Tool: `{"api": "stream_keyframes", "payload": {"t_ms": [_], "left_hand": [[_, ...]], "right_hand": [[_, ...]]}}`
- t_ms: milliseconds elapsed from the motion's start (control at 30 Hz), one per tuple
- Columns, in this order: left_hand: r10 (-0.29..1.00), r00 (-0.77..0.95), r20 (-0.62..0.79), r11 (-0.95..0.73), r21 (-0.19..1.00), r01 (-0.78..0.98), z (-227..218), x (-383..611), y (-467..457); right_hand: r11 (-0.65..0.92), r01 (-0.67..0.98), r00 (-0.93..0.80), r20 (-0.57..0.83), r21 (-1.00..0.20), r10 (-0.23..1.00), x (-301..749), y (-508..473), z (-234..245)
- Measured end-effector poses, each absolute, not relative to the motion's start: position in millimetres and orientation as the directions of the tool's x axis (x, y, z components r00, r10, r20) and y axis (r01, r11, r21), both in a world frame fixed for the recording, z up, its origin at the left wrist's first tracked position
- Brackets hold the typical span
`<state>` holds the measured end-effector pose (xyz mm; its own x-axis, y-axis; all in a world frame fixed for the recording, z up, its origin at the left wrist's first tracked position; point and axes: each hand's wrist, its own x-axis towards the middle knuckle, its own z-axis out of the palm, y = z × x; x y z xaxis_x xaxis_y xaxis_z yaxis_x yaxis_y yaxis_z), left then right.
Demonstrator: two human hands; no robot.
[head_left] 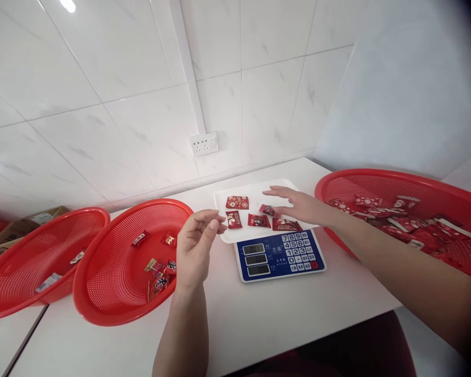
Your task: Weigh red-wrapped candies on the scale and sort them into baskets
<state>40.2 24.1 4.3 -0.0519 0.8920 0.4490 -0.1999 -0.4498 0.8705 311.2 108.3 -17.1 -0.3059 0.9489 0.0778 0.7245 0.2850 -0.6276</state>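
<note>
While the white table (282, 319) fills the lower centre of the frame, the person's left forearm rises from the bottom edge. The left hand (198, 246) sits at centre, fingertips drawn in against the thumb; nothing shows between them. It hangs between the middle red basket (102, 306), lower left, and the scale.

The middle basket holds a few loose packets on its mesh floor.

The scale's blue keypad panel (278, 255) lies just right of centre, with three display windows (digits too small to read). Behind the panel lies the white weighing pan (255, 189). On the pan lie five red candy packets (237, 202), set apart from one another in two loose rows.

The right hand (302, 207) reaches in from the right, palm down, fingers straight and spread, holding nothing. It is low over the pan's right side, with its fingers at one packet; contact cannot be told.

At the right edge a large red basket (396, 179) holds many red packets. At the far left a third red basket (8, 293) holds a few pieces, with a cardboard box (15, 229) behind it.

On the far tiled wall, above centre, is a white socket (204, 144).
</note>
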Motion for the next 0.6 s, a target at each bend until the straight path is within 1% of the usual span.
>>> {"api": "stream_keyframes", "payload": {"t_ms": [133,233,300,400,467,533,600], "left_hand": [[0.88,-0.071,0.47,-0.474,0.861,-0.186,7,37,21],[0.859,-0.087,0.504,-0.511,0.839,-0.185,9,35,20],[0.847,-0.092,0.523,-0.531,0.827,-0.186,10,33,19],[0.84,-0.094,0.534,-0.542,0.821,-0.18,10,33,17],[0.838,-0.092,0.538,-0.545,0.82,-0.176,11,34,17],[0.835,-0.089,0.542,-0.549,0.817,-0.177,12,35,16],[0.83,-0.087,0.552,-0.558,0.811,-0.178,13,35,15]], "right_hand": [[0.254,0.821,-0.275,0.036,-0.512,0.961,325,84,-29],[0.263,0.868,-0.279,0.026,-0.421,0.96,333,67,-38],[0.24,0.873,-0.249,0.034,-0.425,0.968,334,62,-41],[0.156,0.869,-0.143,0.062,-0.47,0.988,329,63,-40],[0.112,0.867,-0.069,0.106,-0.486,0.992,323,67,-39],[0.099,0.859,-0.024,0.154,-0.503,0.988,316,70,-39],[0.12,0.843,-0.019,0.194,-0.525,0.981,310,69,-40]]}}
